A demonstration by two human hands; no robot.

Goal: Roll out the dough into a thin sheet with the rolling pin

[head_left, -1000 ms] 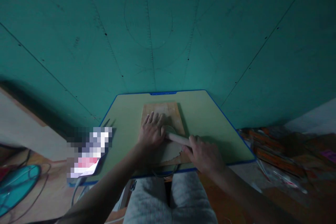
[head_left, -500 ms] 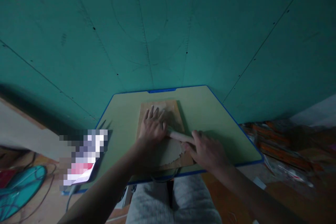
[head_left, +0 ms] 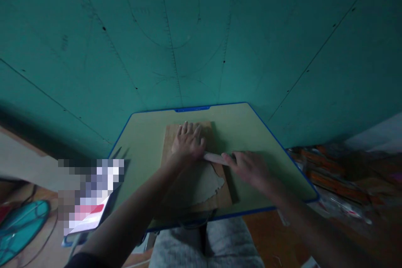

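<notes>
Presumably for balanced pressure, the left hand (head_left: 189,143) lay flat over the rolling pin (head_left: 214,158) the right hand (head_left: 250,166) gripped.

So the table (head_left: 251,134) is a pale green top with blue edging, and a wooden board (head_left: 224,195) sits flat on it. Left of the board there's a lit-up screen (head_left: 91,209), mostly pixelated, plus a thin dark pointy thing (head_left: 117,152), can't tell what.
</notes>
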